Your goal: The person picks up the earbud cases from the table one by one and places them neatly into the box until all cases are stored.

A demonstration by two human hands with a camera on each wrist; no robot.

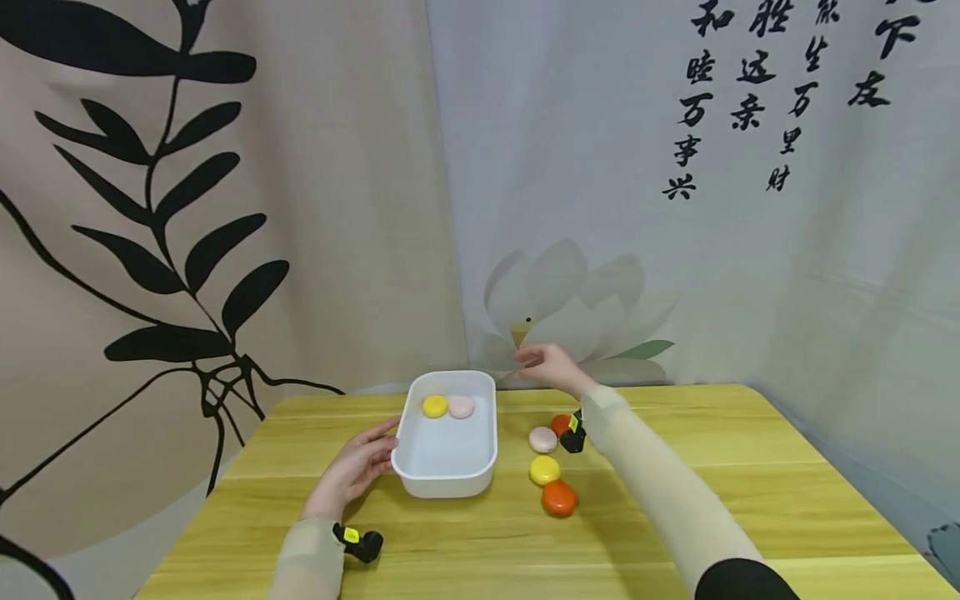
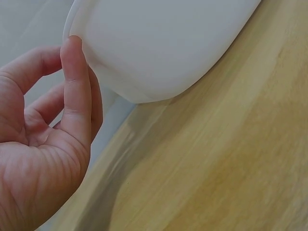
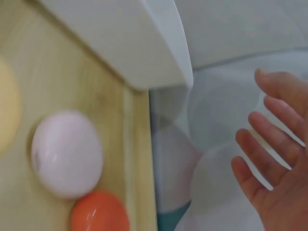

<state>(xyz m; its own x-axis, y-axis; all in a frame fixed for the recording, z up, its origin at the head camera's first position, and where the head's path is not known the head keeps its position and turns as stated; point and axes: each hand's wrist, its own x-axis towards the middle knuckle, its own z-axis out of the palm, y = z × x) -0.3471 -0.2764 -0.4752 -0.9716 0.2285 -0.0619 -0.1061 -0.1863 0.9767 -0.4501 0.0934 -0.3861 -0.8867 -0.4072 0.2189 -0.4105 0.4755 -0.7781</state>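
A white rectangular tub [image 1: 446, 450] stands on the wooden table, with one yellow and one pale pink rounded, glossy piece [image 1: 461, 407] inside near its far end. My left hand [image 1: 358, 462] touches the tub's left side, its fingers [image 2: 76, 79] loosely bent at the rim. Beyond the tub's far right corner, my right hand [image 1: 553, 367] is in the air with spread fingers [image 3: 272, 139], holding nothing. Right of the tub lie a pink piece [image 1: 543, 439], a yellow piece [image 1: 544, 470] and an orange piece [image 1: 559, 498]. Another orange piece [image 1: 561, 425] is partly hidden by the right wrist camera.
The wooden table [image 1: 675, 467] ends at a back edge close behind the tub. A hanging cloth [image 1: 360, 208] with printed leaves, a lotus and black characters rises behind it. Black cameras [image 1: 363, 544] are strapped to both wrists.
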